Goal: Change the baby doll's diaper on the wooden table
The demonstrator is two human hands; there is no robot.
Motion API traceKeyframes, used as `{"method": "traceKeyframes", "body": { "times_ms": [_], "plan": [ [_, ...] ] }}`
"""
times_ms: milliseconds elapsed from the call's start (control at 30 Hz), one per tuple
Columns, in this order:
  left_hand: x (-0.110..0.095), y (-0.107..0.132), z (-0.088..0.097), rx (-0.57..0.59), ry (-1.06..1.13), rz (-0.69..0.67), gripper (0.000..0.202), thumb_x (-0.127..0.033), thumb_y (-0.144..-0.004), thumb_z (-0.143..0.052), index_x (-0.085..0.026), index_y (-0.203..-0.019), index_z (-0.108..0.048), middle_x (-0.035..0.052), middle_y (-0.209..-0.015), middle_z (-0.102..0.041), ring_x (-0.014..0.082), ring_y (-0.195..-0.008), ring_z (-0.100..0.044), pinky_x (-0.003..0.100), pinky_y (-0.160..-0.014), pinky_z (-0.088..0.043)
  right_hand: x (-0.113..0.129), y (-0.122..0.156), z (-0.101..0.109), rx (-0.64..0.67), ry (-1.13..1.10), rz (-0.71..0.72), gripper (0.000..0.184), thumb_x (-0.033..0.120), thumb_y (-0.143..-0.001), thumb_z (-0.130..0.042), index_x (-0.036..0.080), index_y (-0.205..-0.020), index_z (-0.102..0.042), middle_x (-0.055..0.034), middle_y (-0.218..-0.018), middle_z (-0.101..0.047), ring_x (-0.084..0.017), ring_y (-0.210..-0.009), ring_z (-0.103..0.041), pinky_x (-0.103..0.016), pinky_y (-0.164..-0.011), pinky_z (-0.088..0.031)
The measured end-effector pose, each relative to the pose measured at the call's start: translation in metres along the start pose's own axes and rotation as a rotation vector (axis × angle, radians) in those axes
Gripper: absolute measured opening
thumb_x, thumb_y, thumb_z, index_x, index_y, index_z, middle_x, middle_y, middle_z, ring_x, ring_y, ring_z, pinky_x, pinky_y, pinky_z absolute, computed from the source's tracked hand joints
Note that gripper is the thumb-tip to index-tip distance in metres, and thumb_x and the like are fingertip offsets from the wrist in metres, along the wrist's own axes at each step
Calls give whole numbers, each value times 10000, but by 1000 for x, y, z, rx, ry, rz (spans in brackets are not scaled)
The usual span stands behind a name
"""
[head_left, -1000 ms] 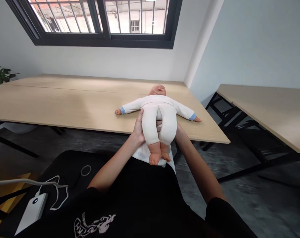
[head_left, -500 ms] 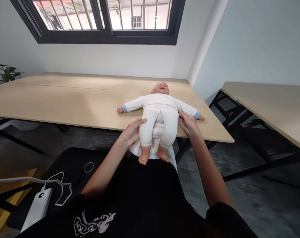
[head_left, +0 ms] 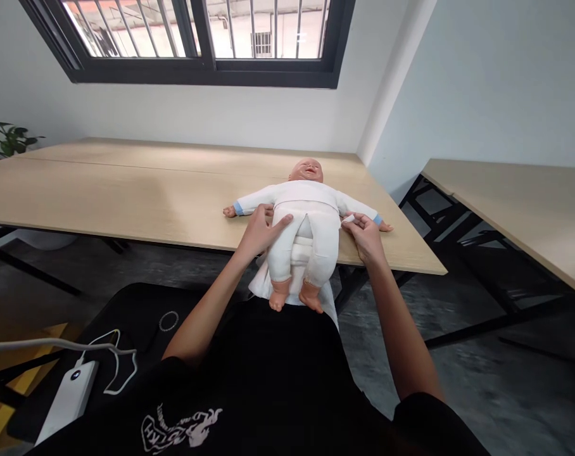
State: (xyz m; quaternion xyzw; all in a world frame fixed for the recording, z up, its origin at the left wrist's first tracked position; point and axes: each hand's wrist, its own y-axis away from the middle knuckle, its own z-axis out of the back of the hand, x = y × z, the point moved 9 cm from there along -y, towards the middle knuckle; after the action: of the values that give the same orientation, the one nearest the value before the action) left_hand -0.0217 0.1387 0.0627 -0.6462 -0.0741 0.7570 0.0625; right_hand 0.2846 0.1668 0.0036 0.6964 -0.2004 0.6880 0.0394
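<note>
A baby doll in white clothing with blue cuffs lies face up on the wooden table, its arms spread and its bare feet hanging past the front edge. Under its hips and between its legs is a folded white cloth, partly hidden, which drapes over the table's edge. My left hand is at the doll's hip on the left, thumb across the top of the thigh and fingers behind its side. At the opposite hip, my right hand pinches a small white flap, whose other end is hidden.
The table runs along the wall under a barred window. Another table stands at the right. Lower left, a black chair carries a white power bank with a cable and a bracelet.
My left hand has moved up from the doll's thigh to its hip, leaving the cloth's side. My right hand has lifted a little, and a white flap now shows between its fingers.
</note>
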Motion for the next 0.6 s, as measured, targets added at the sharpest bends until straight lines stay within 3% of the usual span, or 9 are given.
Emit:
{"method": "traceKeyframes", "body": {
  "times_ms": [133,300,467,600],
  "plan": [
    [-8,-6,-18,54,-93,-120,724,-533,-754,-790,-195,-1314,-480,176,-1481,-452,325,-1407,-416,410,-1177,-309,9,5,-2,9,28,32,515,398,-557,-790,194,-1002,-632,-46,-965,-652,-197,-915,-640,-387,-974,-543],
    [-5,-9,-26,69,-75,-131,757,-559,-817,-728,-159,-1381,-421,191,-1545,-390,341,-1462,-354,389,-1197,-283,10,7,-1,-2,12,41,516,462,-565,-811,207,-967,-613,-44,-902,-668,-211,-896,-645,-387,-955,-545],
    [12,-27,-23,35,-47,-109,451,-492,-951,-575,-156,-1241,-493,184,-1463,-481,284,-1404,-438,367,-1193,-312,10,4,5,-69,12,108,471,539,-610,-793,197,-892,-633,-76,-965,-695,-228,-912,-655,-398,-938,-548],
    [32,-45,-6,-79,-85,-114,222,-378,-1018,-435,-174,-1074,-504,150,-1268,-593,236,-1245,-556,375,-1100,-421,8,1,10,-120,-24,119,450,539,-615,-788,196,-858,-626,-75,-952,-690,-205,-862,-643,-351,-815,-565]
  ]
}}
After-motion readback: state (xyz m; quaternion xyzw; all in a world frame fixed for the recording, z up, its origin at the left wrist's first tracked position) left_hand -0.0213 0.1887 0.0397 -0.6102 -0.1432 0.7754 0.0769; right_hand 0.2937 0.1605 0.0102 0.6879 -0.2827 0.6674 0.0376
